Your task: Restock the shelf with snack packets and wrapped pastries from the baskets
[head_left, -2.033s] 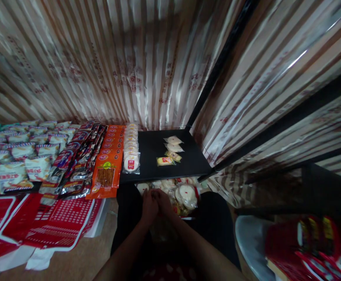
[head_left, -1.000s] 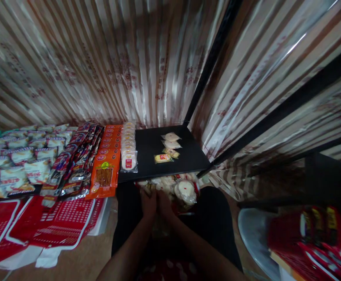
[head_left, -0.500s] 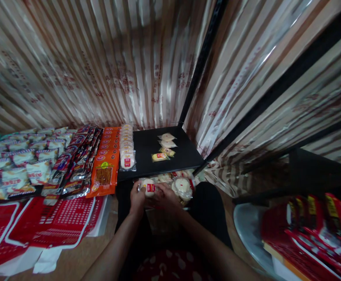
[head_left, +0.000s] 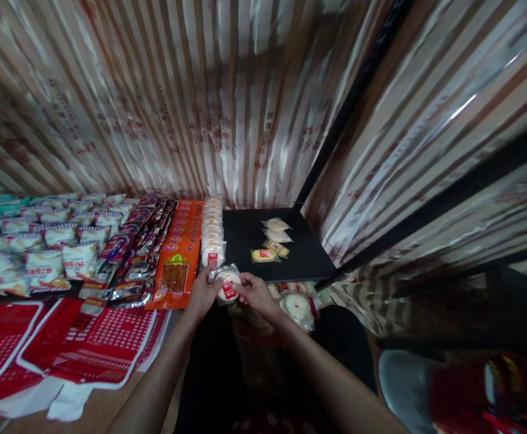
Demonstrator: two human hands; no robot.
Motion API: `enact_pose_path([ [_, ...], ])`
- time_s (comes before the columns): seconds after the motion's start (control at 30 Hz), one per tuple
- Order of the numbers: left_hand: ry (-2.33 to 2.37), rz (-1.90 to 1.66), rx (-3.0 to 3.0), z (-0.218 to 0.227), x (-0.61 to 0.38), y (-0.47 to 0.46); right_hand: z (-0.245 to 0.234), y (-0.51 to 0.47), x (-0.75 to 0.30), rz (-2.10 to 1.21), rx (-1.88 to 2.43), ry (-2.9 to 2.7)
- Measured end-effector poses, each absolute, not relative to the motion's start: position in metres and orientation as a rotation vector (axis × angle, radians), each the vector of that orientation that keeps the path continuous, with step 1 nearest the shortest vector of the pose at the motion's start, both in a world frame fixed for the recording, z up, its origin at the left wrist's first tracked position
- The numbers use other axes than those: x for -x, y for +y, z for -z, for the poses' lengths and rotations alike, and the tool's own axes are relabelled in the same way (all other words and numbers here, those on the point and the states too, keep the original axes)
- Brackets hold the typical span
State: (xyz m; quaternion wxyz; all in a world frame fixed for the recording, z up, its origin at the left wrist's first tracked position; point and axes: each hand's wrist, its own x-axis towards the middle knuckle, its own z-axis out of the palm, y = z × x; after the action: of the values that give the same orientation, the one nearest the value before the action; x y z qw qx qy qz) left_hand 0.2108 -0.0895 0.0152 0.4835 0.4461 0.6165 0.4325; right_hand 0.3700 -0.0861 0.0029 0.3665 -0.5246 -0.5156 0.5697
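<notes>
Between my two hands is a round white cake in a clear wrapper with a red label. My left hand pinches the wrapper's left edge, while my right hand grips its right side. Just beyond it, a row of similar wrapped white cakes overlaps from front to back on the black shelf. Further right on the shelf lie two pale flat packets and two yellow packets. Below the shelf edge, more wrapped white cakes sit near my right forearm.
Orange snack packs, dark shiny packets and white snack bags fill the shelf's left part. Red baskets stand below on the floor. A black post rises at the shelf's back right corner. Red packets lie at lower right.
Both hands have lifted the wrapped cake forward, from above the lap to the shelf's front edge by the row of cakes. The view has turned slightly.
</notes>
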Motion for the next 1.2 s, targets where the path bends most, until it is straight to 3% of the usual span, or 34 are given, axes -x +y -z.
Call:
enact_pose_path([
  [0.13,1.880,-1.215,-1.429,0.003,-0.201,-0.086,0.002,-0.062,-0.341,-1.391,1.447,-1.151],
  [0.43,1.994,-1.235,-1.878,0.044,-0.208,-0.080,0.022,-0.035,-0.310,-1.285,1.608,-1.125],
  [0.9,2.102,-1.127,-1.899,0.033,-0.220,-0.093,0.039,-0.056,-0.335,-0.919,1.628,-1.356],
  [1.03,1.770,-1.101,-1.880,0.038,-0.249,-0.124,0.054,-0.095,-0.398,-0.711,1.748,-1.369],
  [1.2,1.297,-0.780,-1.458,0.060,-0.315,-0.143,0.083,-0.131,-0.485,-0.389,2.134,-1.445],
])
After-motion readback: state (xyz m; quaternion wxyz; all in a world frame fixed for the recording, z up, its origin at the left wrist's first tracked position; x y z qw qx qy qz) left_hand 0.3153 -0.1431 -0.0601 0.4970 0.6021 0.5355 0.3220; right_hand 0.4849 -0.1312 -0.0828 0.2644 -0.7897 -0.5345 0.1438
